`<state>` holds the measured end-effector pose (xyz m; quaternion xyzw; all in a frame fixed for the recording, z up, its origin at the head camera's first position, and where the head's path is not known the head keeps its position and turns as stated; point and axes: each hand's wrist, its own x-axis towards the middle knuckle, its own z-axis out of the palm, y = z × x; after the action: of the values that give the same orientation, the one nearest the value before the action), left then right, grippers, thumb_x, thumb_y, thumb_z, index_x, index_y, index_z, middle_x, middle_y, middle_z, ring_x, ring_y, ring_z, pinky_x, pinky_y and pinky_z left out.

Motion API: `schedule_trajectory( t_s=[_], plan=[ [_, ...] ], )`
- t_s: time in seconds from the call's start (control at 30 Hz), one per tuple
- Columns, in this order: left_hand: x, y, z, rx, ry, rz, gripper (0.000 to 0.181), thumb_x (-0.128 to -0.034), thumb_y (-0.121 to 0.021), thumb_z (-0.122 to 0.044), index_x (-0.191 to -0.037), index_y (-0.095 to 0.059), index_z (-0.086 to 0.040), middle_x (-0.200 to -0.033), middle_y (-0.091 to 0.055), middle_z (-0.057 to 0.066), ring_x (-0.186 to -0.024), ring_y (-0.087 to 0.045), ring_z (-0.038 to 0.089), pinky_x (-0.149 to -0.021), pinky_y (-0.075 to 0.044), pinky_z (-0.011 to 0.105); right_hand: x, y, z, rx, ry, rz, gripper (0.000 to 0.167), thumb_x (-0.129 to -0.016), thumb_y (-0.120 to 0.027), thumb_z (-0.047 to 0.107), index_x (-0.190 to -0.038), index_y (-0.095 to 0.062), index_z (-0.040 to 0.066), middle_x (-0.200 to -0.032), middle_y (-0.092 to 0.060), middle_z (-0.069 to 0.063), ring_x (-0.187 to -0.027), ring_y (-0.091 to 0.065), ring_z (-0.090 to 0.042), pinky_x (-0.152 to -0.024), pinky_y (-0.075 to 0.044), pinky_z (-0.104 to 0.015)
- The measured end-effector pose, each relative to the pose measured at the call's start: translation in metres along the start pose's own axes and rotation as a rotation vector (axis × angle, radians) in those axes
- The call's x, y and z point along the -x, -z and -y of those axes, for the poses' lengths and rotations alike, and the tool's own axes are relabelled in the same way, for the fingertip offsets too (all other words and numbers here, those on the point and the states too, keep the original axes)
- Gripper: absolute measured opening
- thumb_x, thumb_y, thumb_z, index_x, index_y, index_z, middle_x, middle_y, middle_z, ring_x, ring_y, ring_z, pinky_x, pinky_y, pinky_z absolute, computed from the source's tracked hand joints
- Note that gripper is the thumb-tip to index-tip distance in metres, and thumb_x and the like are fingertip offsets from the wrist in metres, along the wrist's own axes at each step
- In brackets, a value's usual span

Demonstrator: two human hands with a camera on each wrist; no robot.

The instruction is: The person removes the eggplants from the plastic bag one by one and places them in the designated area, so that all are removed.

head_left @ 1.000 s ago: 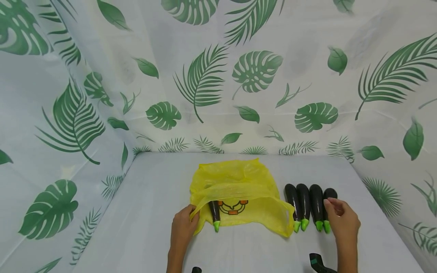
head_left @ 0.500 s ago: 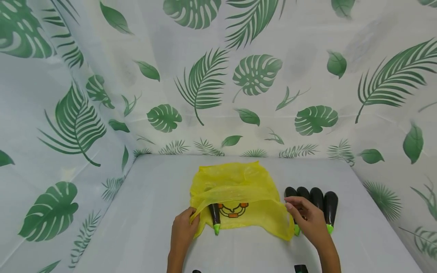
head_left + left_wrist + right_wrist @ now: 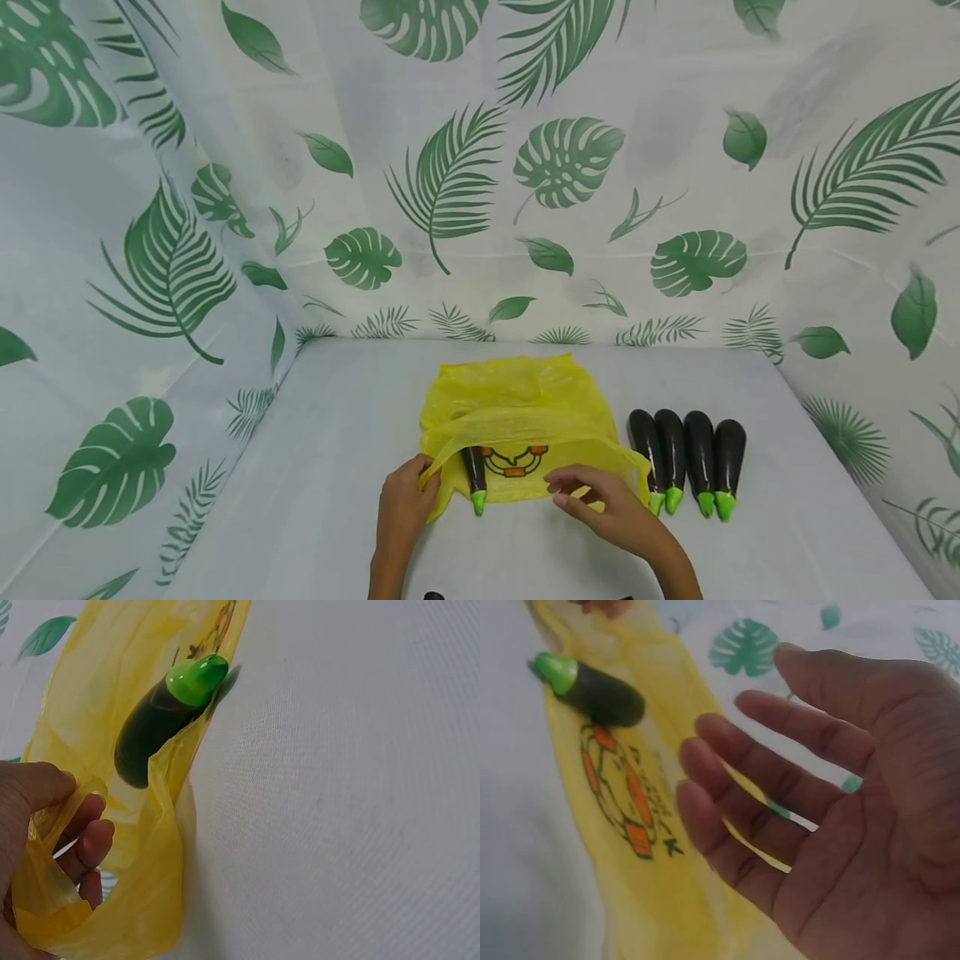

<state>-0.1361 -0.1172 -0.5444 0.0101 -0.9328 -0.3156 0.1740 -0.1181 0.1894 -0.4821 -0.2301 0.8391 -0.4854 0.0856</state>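
Note:
A yellow plastic bag (image 3: pixel 517 383) with an orange and black print lies on the white table, its mouth toward me. One dark eggplant (image 3: pixel 475 475) with a green stem end lies in the mouth, stem outward; its far end is under the bag's upper layer. My left hand (image 3: pixel 405 500) pinches the bag's left edge, and the left wrist view shows the film between thumb and fingers. Over the bag's front right part hovers my right hand (image 3: pixel 600 504), fingers spread and loosely bent, palm bare in the right wrist view.
Several eggplants stand in a row right of the bag, stems toward me; the rightmost eggplant (image 3: pixel 730 467) is nearest the table's right side. A leaf-patterned sheet (image 3: pixel 480 250) hangs behind and at the sides. Dark objects peek in at the bottom edge.
My right hand has moved left from the rightmost eggplant, past the row, to over the bag's front. The left hand keeps its pinch on the bag's edge. The eggplants have stayed put.

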Motion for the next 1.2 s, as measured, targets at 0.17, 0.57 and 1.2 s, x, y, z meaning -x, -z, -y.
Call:
schedule_trajectory(
  t_s=[0.17, 0.57, 1.2],
  plan=[
    [0.000, 0.000, -0.001, 0.008, -0.011, -0.002, 0.007, -0.0850, -0.072, -0.015, -0.089, -0.069, -0.010, -0.074, -0.065, -0.005, -0.062, -0.047, 0.005, -0.058, -0.041, 0.021, -0.007, -0.012, 0.000, -0.057, -0.075, 0.166, 0.033, -0.097, -0.059, 0.029, -0.122, -0.063, 0.007, -0.114, -0.067, -0.015, -0.095, -0.063, -0.008, -0.075, -0.052, -0.023],
    [0.000, 0.001, -0.002, 0.014, -0.055, -0.041, 0.007, -0.0847, -0.072, -0.015, -0.088, -0.068, -0.010, -0.073, -0.063, -0.004, -0.062, -0.046, 0.005, -0.057, -0.041, 0.021, -0.026, -0.043, -0.004, -0.115, -0.141, 0.168, 0.041, -0.097, -0.059, 0.025, -0.124, -0.058, -0.006, -0.112, -0.067, -0.015, -0.098, -0.066, -0.024, -0.077, -0.054, -0.026],
    [0.000, 0.001, -0.002, 0.010, -0.039, -0.022, 0.007, -0.0844, -0.073, -0.015, -0.089, -0.069, -0.010, -0.072, -0.063, -0.005, -0.062, -0.046, 0.005, -0.057, -0.041, 0.021, -0.052, -0.093, -0.005, -0.147, -0.322, -0.191, 0.050, -0.090, -0.068, 0.022, -0.125, -0.056, -0.011, -0.105, -0.066, -0.015, -0.092, -0.066, -0.024, -0.071, -0.055, -0.031]
  ],
)
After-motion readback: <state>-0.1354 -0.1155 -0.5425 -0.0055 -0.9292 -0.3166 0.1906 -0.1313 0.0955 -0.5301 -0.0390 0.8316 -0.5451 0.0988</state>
